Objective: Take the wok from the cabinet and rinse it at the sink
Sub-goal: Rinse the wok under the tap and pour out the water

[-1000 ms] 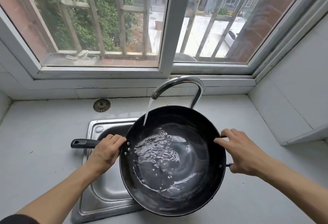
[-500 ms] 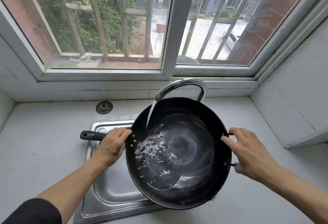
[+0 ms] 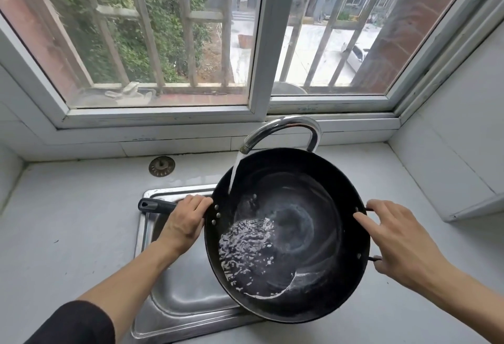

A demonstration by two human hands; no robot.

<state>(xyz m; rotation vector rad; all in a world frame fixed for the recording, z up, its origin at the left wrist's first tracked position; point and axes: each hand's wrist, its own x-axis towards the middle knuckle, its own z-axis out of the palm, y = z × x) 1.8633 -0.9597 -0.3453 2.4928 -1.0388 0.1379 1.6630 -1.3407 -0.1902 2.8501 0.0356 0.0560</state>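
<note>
Wok (image 3: 289,234) over sink (image 3: 174,294), overhanging desk (image 3: 68,234). Long handle (image 3: 155,205) points left. Left hand (image 3: 185,221) fingers clamped on it; right hand (image 3: 401,245) fingers loosely on side loop. Bare desk beyond both.

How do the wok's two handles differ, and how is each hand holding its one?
The long handle is a straight black stick jutting left over the sink; the loop handle is a short thin loop close to the rim. The left hand wraps the long handle near the wok; the right hand hooks over the loop handle, forefinger stretched along the rim. Both are dark, and both hands steady the wok.
</note>
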